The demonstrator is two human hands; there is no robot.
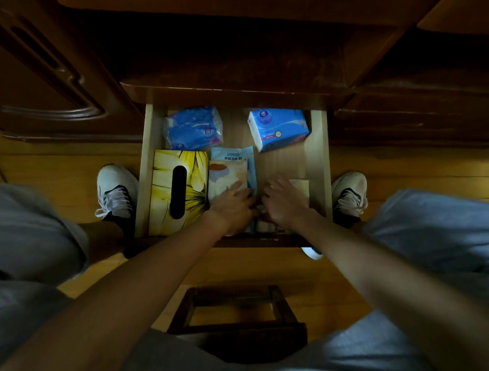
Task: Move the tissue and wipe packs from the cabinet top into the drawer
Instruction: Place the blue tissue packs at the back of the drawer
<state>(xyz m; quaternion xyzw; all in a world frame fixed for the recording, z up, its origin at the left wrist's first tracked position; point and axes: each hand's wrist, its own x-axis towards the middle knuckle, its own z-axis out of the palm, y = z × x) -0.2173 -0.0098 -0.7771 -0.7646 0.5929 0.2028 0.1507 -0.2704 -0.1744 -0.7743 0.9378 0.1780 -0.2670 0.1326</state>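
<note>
Both my hands are down in the open drawer: my left hand rests with straight fingers on the beige wipe pack, and my right hand lies flat, fingers spread, over a pale pack beside it. The yellow tissue box, two blue tissue packs and a light-blue wipe pack already lie inside. I judge the job nearly done, though the cabinet top is out of view.

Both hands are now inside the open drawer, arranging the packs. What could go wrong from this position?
1. The left hand presses on the beige wipe pack, which overlaps the blue pack; they may slide and bunch up.
2. The right hand covers a small pack by the drawer's right wall; it might wedge there.
3. Closing the drawer with hands inside could pinch fingers.
</note>
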